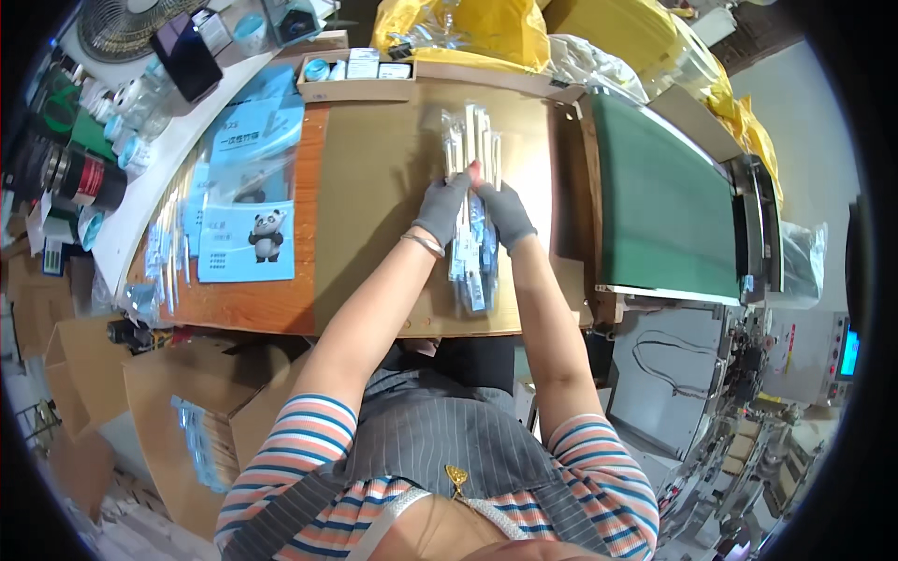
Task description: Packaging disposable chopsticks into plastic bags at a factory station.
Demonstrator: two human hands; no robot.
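Both of my hands, in grey gloves with bare fingertips, close around one bundle of wrapped chopsticks (475, 266). The bundle stretches away from me over a brown cardboard sheet (369, 201). Pale stick ends show through clear film beyond my fingers, and blue-printed wrapper ends lie on the near side. My left hand (441, 208) presses the bundle's left side. From the right side, my right hand (506, 213) grips it, with the fingertips of both hands almost meeting on top. The undersides of my fingers are hidden.
Blue panda-printed bags (245, 238) and loose wrapped chopsticks (168, 252) lie at the left. A shallow cardboard tray (360, 91) with small containers sits at the back. To the right is a green conveyor belt (666, 201). An open cardboard box (173, 393) stands below left.
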